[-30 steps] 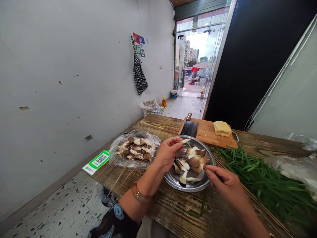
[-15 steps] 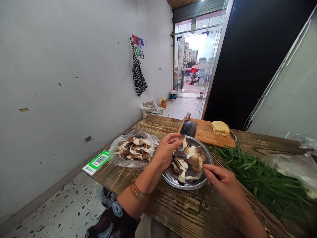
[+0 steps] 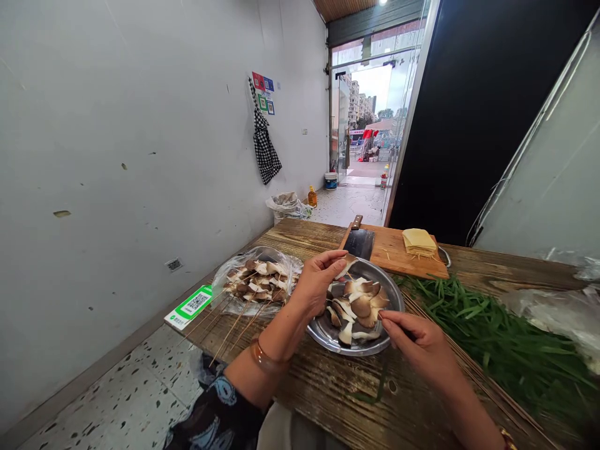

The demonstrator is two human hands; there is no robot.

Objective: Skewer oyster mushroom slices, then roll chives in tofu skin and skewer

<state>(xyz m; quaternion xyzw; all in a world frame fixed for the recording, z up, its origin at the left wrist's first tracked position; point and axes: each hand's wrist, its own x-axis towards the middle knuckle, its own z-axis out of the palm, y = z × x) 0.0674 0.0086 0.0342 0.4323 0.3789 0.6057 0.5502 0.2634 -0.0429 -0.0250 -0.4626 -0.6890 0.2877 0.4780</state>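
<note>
My left hand (image 3: 323, 275) pinches a mushroom piece (image 3: 347, 265) over the far left rim of a metal bowl (image 3: 323, 342). A thin skewer tip shows just below that piece. My right hand (image 3: 412, 334) is closed, thumb against finger, on the near end of the bamboo skewer (image 3: 380, 317). Several brown and white mushroom pieces (image 3: 363, 303) sit along this skewer and hide most of it. Loose mushroom pieces (image 3: 345, 331) lie in the bowl underneath. Left of the bowl, filled mushroom skewers (image 3: 257, 284) rest on a clear plastic bag, their bare sticks pointing toward me.
Behind the bowl, a cleaver (image 3: 359, 242) and stacked tofu sheets (image 3: 419, 242) lie on a cutting board (image 3: 389, 253). Green leaves (image 3: 487, 325) and bare sticks (image 3: 492, 390) spread at right. A QR code card (image 3: 190, 307) is at the table's left edge.
The mushroom piece in my left hand has tilted from upright to slanting across the skewer tip. My right hand has shifted slightly left and up. The view has shifted a little.
</note>
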